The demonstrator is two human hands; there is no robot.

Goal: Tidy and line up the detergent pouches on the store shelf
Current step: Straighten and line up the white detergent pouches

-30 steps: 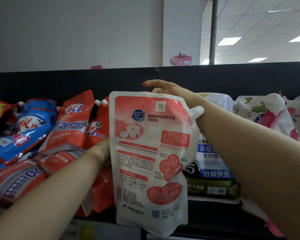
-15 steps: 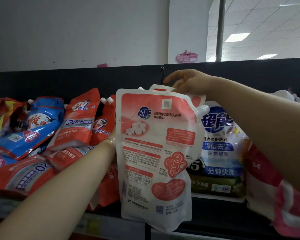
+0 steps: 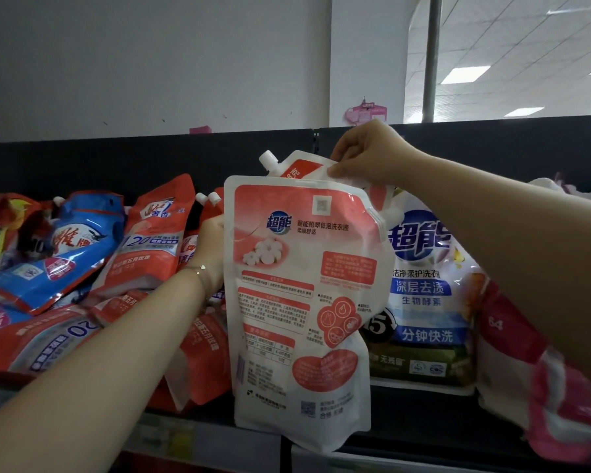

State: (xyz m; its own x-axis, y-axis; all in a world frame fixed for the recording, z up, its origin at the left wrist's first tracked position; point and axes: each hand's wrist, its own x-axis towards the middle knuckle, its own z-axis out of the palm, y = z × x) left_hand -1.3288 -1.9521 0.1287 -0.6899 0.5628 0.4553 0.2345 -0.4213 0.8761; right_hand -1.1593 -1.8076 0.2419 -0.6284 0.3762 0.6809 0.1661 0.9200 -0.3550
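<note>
- Pinching the top edge of the rear pouch (image 3: 301, 167) with the right hand (image 3: 365, 155), as seen from the head: thumb in front, fingers curled over behind, white spout cap just left of the hand.
- Covering most of that rear pouch from in front: the front pouch (image 3: 301, 302), white and coral, upright, printed back face toward the camera, just below the right hand.
- Pressed against the front pouch's left edge: the left hand (image 3: 212, 247), fingers hidden behind the pouch, so cannot tell whether gripping or merely touching; thin bracelet (image 3: 198, 269) at the wrist.
- Overlapping the front lip of the shelf (image 3: 423, 414) with the front pouch's bottom edge.
- Left of the left hand: leaning red pouches (image 3: 151, 247) and a blue pouch (image 3: 69, 247), tilted and piled unevenly.
- Under the right forearm, just right of the front pouch: an upright blue-and-white pouch (image 3: 423, 285).
- Beyond both hands: the dark back panel (image 3: 116, 165) of the shelf.
</note>
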